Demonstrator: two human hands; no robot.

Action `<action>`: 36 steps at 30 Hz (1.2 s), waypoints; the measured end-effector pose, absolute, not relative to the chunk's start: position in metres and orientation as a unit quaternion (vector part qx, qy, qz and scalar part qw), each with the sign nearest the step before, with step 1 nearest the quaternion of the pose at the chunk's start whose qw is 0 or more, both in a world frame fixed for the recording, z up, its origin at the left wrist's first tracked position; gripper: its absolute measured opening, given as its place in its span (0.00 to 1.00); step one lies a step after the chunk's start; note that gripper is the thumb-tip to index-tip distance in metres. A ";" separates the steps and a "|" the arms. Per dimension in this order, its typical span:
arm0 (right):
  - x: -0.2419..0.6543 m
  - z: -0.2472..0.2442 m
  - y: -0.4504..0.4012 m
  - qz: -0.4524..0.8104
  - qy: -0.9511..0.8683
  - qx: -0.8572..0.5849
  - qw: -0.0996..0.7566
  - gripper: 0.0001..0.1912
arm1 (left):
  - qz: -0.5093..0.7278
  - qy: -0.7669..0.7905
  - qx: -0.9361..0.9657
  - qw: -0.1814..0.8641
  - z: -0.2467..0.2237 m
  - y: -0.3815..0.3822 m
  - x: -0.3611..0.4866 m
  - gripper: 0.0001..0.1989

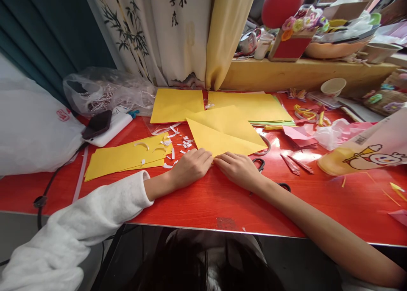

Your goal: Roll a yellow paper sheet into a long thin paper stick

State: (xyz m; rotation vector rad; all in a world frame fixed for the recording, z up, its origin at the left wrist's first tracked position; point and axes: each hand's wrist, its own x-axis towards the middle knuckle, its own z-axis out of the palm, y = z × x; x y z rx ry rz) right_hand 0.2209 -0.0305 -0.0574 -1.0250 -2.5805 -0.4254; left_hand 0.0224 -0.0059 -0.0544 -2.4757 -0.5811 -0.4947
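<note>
A creased sheet of yellow paper (227, 130) lies in front of me, with one corner pointing toward me. My left hand (194, 166) is closed at its near edge, fingers bent and pinching the paper. Right beside it, my right hand (237, 168) grips the same edge, so the fingertips of both hands almost meet. The fingers cover that near corner. Under and beside my right wrist are the black handles of scissors (285, 186), partly hidden. Several yellow strips (124, 159) lie left of my left hand, with white paper scraps (186, 142) near them.
Yellow sheets (178, 105) and another paper stack (246, 105) lie at the back of the red table (197, 206). A drink cup (365, 151) lies tilted at right, near pink paper (299, 135). At left are a phone (98, 124) and a white plastic bag (34, 125).
</note>
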 end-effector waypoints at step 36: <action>0.221 -0.057 -0.031 -0.169 -0.906 -0.353 0.162 0.11 | -0.215 -0.208 -0.912 0.282 -0.057 -0.005 0.024 0.04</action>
